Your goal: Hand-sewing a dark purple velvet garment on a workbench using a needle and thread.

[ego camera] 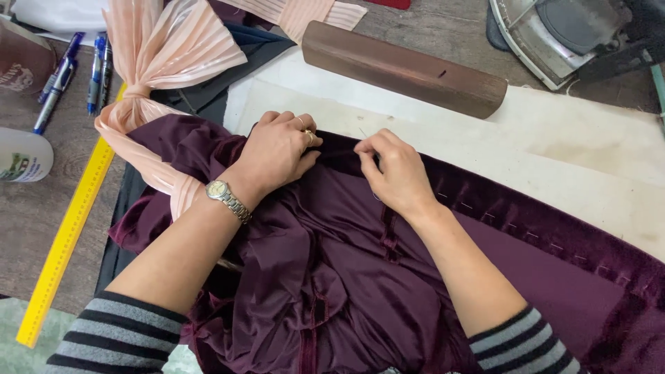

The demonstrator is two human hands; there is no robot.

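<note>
A dark purple velvet garment [332,277] with a satin lining lies bunched on a white padded board [554,152]. My left hand [277,149], with rings and a silver wristwatch, presses down on the garment's folded velvet edge. My right hand [391,166] pinches that same edge just to the right, with a thin needle held at the fingertips. White basting stitches [526,232] run along the velvet hem toward the right. Both sleeves are grey and black striped.
A brown wooden block [405,68] lies behind the hands. An iron [561,34] rests at the top right. Peach striped fabric [163,55] is tied at the upper left, beside a yellow ruler [66,235], several pens [83,69] and a white cup [21,156].
</note>
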